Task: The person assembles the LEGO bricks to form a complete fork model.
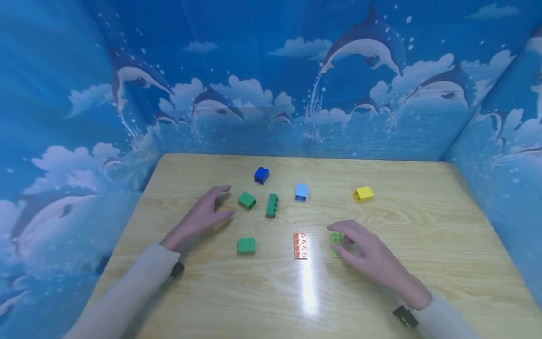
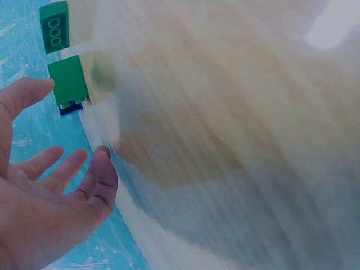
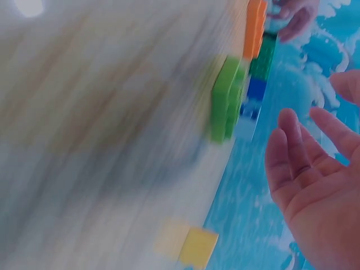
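Note:
My left hand [image 1: 207, 209] is held over the table's left side, thumb and fingers spread apart with nothing between them. Just right of its fingertips lies a green block [image 1: 247, 200], which also shows near the thumb in the left wrist view [image 2: 68, 80]. My right hand [image 1: 364, 249] hovers at a light green block [image 1: 336, 239], overlapping part of it in the head view. In the right wrist view the light green block [image 3: 226, 100] stands apart from the loosely bent fingers [image 3: 287, 152]. An orange block [image 1: 300, 246] with studs up lies between the hands.
Farther back are a long dark green block [image 1: 272, 205], a dark blue block [image 1: 261, 175], a light blue block [image 1: 301, 192] and a yellow block [image 1: 363, 194]. Another green block [image 1: 246, 246] lies nearer. Dolphin-print cloth [image 1: 271, 84] walls the wooden table [image 1: 203, 306] at back and sides.

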A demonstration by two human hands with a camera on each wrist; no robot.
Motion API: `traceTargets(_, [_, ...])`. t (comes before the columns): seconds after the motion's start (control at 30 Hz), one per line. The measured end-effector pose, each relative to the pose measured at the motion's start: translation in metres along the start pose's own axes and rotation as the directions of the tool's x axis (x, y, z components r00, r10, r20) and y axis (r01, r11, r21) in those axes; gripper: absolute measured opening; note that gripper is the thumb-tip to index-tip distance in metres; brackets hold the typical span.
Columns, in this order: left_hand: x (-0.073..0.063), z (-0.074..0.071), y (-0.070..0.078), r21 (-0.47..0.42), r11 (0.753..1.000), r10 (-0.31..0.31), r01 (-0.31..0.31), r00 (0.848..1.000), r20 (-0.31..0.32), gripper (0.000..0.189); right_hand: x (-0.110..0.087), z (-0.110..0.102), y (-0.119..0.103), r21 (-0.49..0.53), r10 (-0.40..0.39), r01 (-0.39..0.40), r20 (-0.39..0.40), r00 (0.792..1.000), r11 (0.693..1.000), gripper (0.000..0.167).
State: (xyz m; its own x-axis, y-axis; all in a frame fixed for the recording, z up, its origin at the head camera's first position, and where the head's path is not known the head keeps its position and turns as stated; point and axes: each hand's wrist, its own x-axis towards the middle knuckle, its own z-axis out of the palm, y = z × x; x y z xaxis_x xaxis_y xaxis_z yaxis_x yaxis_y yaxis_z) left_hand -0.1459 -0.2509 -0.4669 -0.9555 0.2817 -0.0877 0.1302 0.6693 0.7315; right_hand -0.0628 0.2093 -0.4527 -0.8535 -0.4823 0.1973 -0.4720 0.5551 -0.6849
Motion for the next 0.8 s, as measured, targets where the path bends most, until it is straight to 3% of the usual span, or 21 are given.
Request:
traceTargets(0.23, [0.015,0.001,0.005,-0.072,0.997,-0.004,0.010,0.997,0.079,0.075,0.018,0.022,-0.022,0.064,-0.022,0.019,0.045,0.999,0.998,0.047])
traceTargets(0.37, [0.023,0.002,0.008,-0.079,0.997,0.020,-0.010,0.991,0.132,0.074,0.030,0.035,-0.036,0.143,-0.027,0.014,0.088,0.996,0.990,0.046])
traceTargets(0.5, [0.030,0.004,0.008,-0.077,0.997,0.035,-0.022,0.984,0.173,0.071,0.042,0.052,-0.045,0.152,-0.072,0.054,0.116,0.991,0.987,0.046])
traceTargets(0.8, [0.039,0.012,0.007,-0.042,0.998,0.054,-0.047,0.983,0.176,0.060,0.063,0.086,-0.067,0.129,-0.114,0.088,0.212,0.971,0.988,0.049])
